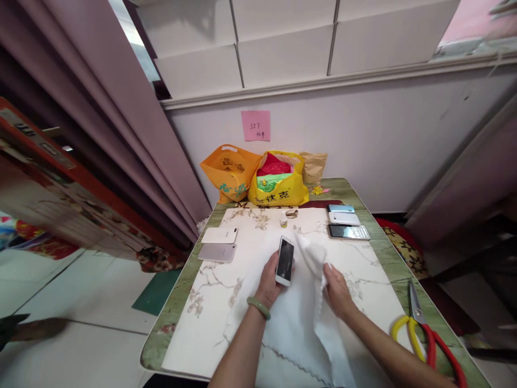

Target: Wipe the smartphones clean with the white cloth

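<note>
A white-framed smartphone rests in the left hand, tilted with its dark screen up, over the white zigzag-edged cloth on the table. The left fingers curl around its sides and lower back. The right hand, to the right of that smartphone, pinches a raised fold of the cloth between thumb and fingers; how tight the pinch is, I cannot tell.

Beyond the held smartphone stands a small bottle. To its left lie a white phone and a pinkish phone, face down; to its right, farther off, are a blue phone, a smaller white phone and a keypad phone. Scissors with red and yellow handles lie well to its right, near the table's edge.

The likeliest trouble is a slip: the smartphone is held by one hand only, and a smooth casing could slide if the curl loosens or the cloth tugs against it. A wide sweep of the loose fabric beyond the smartphone could tip the bottle. The green bangle on the left wrist could knock the casing if the wrist bends sharply.
</note>
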A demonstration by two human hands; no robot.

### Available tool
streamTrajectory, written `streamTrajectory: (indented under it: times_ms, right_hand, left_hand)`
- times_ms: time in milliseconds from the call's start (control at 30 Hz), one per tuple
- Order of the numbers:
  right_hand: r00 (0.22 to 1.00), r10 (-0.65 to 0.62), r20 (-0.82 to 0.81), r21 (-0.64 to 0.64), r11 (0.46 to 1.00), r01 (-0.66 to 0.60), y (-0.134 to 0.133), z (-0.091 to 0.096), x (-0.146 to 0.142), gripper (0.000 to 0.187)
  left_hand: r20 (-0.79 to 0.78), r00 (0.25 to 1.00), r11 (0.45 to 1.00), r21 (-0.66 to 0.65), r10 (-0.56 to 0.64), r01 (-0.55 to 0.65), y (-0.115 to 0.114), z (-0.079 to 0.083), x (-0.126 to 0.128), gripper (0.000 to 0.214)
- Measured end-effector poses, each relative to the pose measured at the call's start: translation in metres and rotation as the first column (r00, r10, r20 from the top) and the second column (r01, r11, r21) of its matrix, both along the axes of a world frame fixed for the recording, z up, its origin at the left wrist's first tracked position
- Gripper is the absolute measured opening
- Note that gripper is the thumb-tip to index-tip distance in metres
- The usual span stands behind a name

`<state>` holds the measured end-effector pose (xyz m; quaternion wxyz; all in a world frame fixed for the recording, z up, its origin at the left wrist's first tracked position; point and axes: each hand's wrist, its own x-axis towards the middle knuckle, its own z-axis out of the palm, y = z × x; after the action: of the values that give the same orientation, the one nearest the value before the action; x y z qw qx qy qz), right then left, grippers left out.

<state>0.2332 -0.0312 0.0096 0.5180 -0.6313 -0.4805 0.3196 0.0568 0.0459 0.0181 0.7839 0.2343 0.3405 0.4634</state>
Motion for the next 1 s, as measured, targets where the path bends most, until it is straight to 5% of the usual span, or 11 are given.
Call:
streamTrajectory:
  times_ms: [167, 300, 433, 500, 567, 700, 800, 900, 1000]
  right_hand:
    - [0.957, -0.259, -0.134, -0.152, 0.959, 0.239, 0.003, -0.008, 0.021, 0.061]
    - [0.909, -0.357, -0.213, -0.224, 0.924, 0.311, 0.010, -0.007, 0.022, 0.067]
    - [0.954, -0.240, -0.178, -0.140, 0.966, 0.216, 0.028, 0.001, 0.015, 0.069]
    - [0.995, -0.097, -0.038, -0.021, 0.995, 0.096, 0.040, 0.003, 0.010, 0.065]
    - [0.977, 0.044, 0.209, 0.071, 0.996, -0.060, 0.051, 0.000, 0.003, 0.059]
    - [0.666, 0.239, 0.706, 0.017, 0.935, -0.354, 0.062, -0.016, -0.013, 0.052]
    - [0.408, 0.277, 0.870, -0.061, 0.881, -0.468, 0.058, -0.024, -0.018, 0.059]
    - [0.273, 0.264, 0.925, -0.074, 0.830, -0.553, 0.053, -0.023, -0.015, 0.069]
    - [0.221, 0.270, 0.937, -0.083, 0.788, -0.610, 0.063, -0.017, -0.012, 0.078]
  left_hand:
    - [-0.376, 0.918, 0.878, 0.474, 0.129, 0.071, -0.008, 0.004, -0.002, 0.038]
    - [-0.676, 0.661, 0.749, 0.611, 0.325, 0.256, -0.016, -0.012, 0.000, 0.037]
    - [-0.808, 0.245, 0.572, 0.561, 0.536, 0.598, -0.015, -0.026, -0.007, 0.039]
    - [-0.757, 0.188, 0.482, 0.565, 0.626, 0.669, -0.014, -0.029, -0.012, 0.033]
    - [-0.697, 0.218, 0.433, 0.627, 0.684, 0.647, -0.014, -0.030, -0.017, 0.027]
    - [-0.694, 0.206, 0.524, 0.675, 0.690, 0.520, -0.014, -0.030, -0.017, 0.039]
    - [-0.741, 0.186, 0.595, 0.640, 0.645, 0.487, -0.011, -0.033, -0.014, 0.042]
    - [-0.747, 0.216, 0.606, 0.645, 0.629, 0.466, -0.007, -0.037, -0.015, 0.048]
    - [-0.739, 0.235, 0.601, 0.658, 0.632, 0.454, -0.005, -0.041, -0.019, 0.050]
